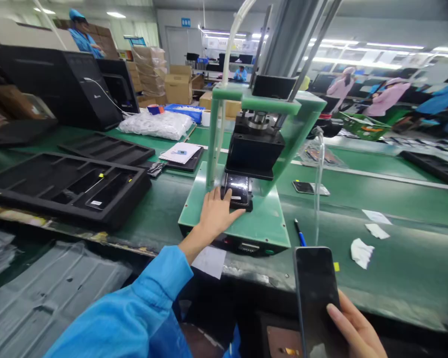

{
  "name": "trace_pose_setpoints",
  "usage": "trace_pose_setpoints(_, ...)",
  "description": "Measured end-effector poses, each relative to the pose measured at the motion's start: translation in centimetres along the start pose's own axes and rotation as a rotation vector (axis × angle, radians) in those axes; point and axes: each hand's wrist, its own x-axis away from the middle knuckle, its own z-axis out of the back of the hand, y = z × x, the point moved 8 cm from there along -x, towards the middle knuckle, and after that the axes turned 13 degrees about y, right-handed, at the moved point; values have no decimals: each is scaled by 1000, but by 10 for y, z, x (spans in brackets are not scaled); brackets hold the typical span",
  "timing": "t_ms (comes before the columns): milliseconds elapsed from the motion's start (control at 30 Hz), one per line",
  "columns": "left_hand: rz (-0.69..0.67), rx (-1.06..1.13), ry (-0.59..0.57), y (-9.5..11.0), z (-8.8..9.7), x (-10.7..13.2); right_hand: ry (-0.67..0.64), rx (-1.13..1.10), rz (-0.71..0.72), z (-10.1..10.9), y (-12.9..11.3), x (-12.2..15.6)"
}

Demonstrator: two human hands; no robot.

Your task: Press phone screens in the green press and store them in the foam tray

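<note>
My left hand [217, 214] reaches to the base of a green press machine [233, 231]. Its fingers are stretched out and touch the left edge of a black fixture holding a glossy phone screen [237, 189], with the thumb pointing right. Above that screen hangs the machine's black press block [254, 151], apart from it. At the lower right, my right hand [356, 323] grips a dark phone [316, 283] by its right side, thumb on the front. A yellow tab sticks out near the phone's upper right edge.
Left on the green bench lies a black foam tray [129, 199] with phone screens in some compartments. To the right are a blue pen [300, 232], another phone part [309, 188] and crumpled white paper [362, 252]. A clear hose [318, 184] hangs beside the press. People work farther back.
</note>
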Motion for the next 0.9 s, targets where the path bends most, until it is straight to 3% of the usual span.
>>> trace_pose_setpoints(67, 25, 36, 13, -1, 6, 4, 28, -65, -68, 4, -4, 0)
trace_pose_setpoints(167, 84, 134, 15, -5, 11, 2, 78, -76, -61, -2, -19, 0)
trace_pose_setpoints(400, 299, 476, -83, -5, 2, -51, -8, 141, 110, -61, -72, -9)
trace_pose_setpoints(500, 354, 606, -91, -13, 17, -45, -104, 179, 47, -82, -79, -16)
trace_pose_setpoints(567, 356, 707, -65, -26, 36, -15, -195, 177, 9, -97, -82, -18)
trace_pose_setpoints(667, 402, 857, -24, -60, 63, 62, -342, 166, 13, -131, -88, -22)
trace_pose_setpoints(767, 751, 1125, -13, -107, 67, 151, -402, 188, 93, -179, -96, -41)
trace_pose_setpoints(900, 897, 971, 233, -164, 85, 236, -343, 229, 200, -238, -104, -90)
